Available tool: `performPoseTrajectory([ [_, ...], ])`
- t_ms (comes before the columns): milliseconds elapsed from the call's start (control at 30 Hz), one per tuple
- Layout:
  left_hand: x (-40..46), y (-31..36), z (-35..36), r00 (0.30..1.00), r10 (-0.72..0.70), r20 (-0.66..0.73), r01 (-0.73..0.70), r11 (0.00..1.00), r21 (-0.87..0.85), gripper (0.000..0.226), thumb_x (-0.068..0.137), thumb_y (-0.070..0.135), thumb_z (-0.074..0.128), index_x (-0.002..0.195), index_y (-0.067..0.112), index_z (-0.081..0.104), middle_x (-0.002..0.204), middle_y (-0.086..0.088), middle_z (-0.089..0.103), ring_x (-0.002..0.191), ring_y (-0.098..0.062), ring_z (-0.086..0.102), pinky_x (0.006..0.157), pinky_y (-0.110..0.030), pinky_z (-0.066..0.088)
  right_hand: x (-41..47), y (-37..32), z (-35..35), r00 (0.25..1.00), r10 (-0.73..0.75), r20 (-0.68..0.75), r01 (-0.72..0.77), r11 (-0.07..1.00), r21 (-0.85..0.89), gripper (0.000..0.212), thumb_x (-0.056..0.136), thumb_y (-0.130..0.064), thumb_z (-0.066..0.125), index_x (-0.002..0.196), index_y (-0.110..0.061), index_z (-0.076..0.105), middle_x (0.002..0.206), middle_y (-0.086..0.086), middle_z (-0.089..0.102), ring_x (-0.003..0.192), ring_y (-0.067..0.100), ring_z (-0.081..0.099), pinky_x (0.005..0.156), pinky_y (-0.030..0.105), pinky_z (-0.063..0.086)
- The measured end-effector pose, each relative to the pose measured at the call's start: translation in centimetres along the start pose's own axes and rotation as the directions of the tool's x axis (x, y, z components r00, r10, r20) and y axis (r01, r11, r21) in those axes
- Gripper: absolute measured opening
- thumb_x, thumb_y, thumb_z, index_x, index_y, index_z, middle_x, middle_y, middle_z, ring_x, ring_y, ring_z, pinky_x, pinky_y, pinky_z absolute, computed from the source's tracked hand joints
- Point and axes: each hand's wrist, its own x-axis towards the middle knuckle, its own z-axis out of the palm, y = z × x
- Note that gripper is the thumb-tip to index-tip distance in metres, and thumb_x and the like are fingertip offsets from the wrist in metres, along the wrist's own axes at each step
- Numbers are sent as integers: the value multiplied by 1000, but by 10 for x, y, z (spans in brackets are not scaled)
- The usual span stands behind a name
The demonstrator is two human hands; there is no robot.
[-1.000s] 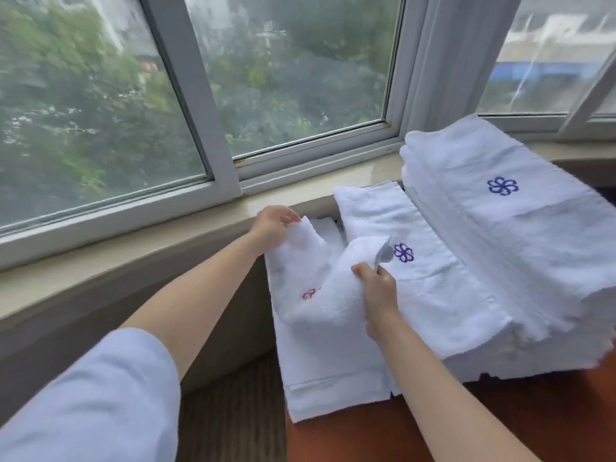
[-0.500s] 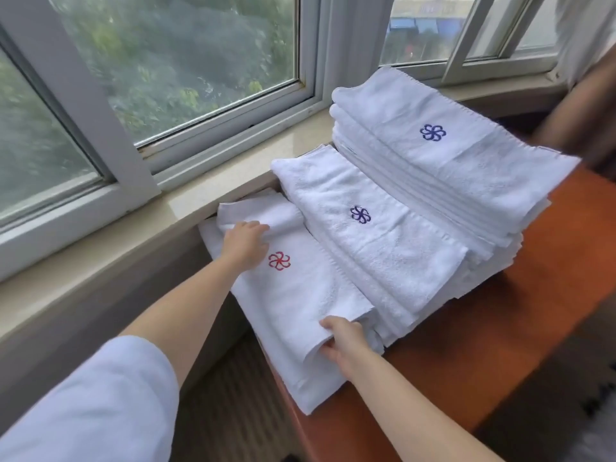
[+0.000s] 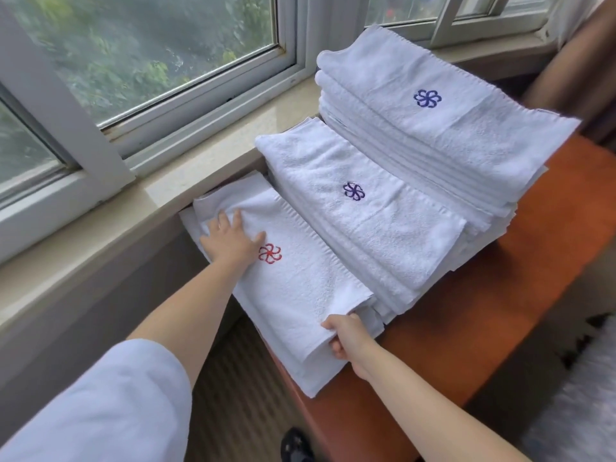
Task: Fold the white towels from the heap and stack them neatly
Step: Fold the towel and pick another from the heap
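Observation:
A folded white towel with a red flower mark (image 3: pixel 300 278) lies on top of a low stack at the left end of the wooden table (image 3: pixel 500 328). My left hand (image 3: pixel 231 240) lies flat on its far end, fingers spread, just left of the red mark. My right hand (image 3: pixel 345 336) grips the towel's near edge, fingers curled under the fold. To the right stands a middle stack with a blue flower mark (image 3: pixel 366 215), and beyond it a taller stack with a blue flower mark (image 3: pixel 443 111).
A stone windowsill (image 3: pixel 200 181) and window frames run along the far side of the stacks. A brown curtain (image 3: pixel 573 61) hangs at the right. Below the table edge are a striped floor (image 3: pixel 233 395) and a pale fluffy rug (image 3: pixel 576 405).
The towel was laid flat from a raised fold onto the left stack. My left hand went from curled to flat and spread. My right hand slid to the near edge.

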Motion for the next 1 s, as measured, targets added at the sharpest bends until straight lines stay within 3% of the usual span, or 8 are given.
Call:
performPoseTrajectory([
  [200,6,2,-5,978,201,-50,-194,973,125,69,93,55,30,153,28,8,162,-10,-7,148,-29,-10,116,-54,-6,-3,-6,-7,998,25,-53,-30,996,-84,8,85,-8,50,81,-12,43,69,3,33,50,13,33,46,22,30],
  [333,20,-19,1,977,185,104,-187,982,11,71,94,66,22,154,34,0,161,-12,-14,148,-29,-14,118,-53,-7,-4,2,-13,998,26,-53,-33,991,-133,13,89,-17,55,95,-8,49,67,3,45,45,12,40,47,22,36],
  [500,5,-19,18,975,205,-91,-205,979,2,69,94,64,19,154,31,11,162,-10,-5,149,-30,-8,118,-54,1,-3,6,-4,994,29,-108,-29,1000,1,39,96,-48,50,101,-10,58,78,1,58,59,14,53,49,23,42],
  [567,-3,-18,26,970,238,-42,-240,970,-48,71,91,70,18,152,38,2,162,-1,-11,148,-24,-13,114,-60,-3,-1,14,-2,987,-22,-158,27,999,33,40,96,-46,52,107,-8,58,94,2,64,78,17,60,61,29,49],
  [667,2,-21,22,969,220,108,-211,973,-91,77,87,77,20,150,44,-6,160,2,-21,146,-22,-22,110,-66,-4,-4,29,-2,970,-96,-224,75,992,-99,37,94,-50,51,94,-14,59,95,2,65,86,19,63,80,37,54],
  [800,-12,-6,12,985,155,72,-136,966,-219,70,93,61,36,152,32,13,162,-4,-9,148,-25,-13,113,-65,4,-11,35,-3,876,-292,-383,206,946,-250,25,92,-46,54,79,-25,56,105,-1,61,89,14,58,77,32,46],
  [900,-55,3,26,998,67,-8,-65,916,-396,64,96,52,40,151,24,23,162,-8,-5,149,-24,-11,116,-59,9,-10,30,3,846,-367,-386,288,925,-248,24,90,-38,61,103,-18,62,135,-2,38,123,19,43,104,33,35],
  [1000,-98,9,43,998,-54,-42,19,807,-590,66,96,50,47,151,20,26,162,-8,0,148,-24,-4,118,-44,11,-15,11,18,881,-225,-416,253,967,12,40,88,-31,65,126,-18,59,141,1,37,111,18,49,98,31,38],
])
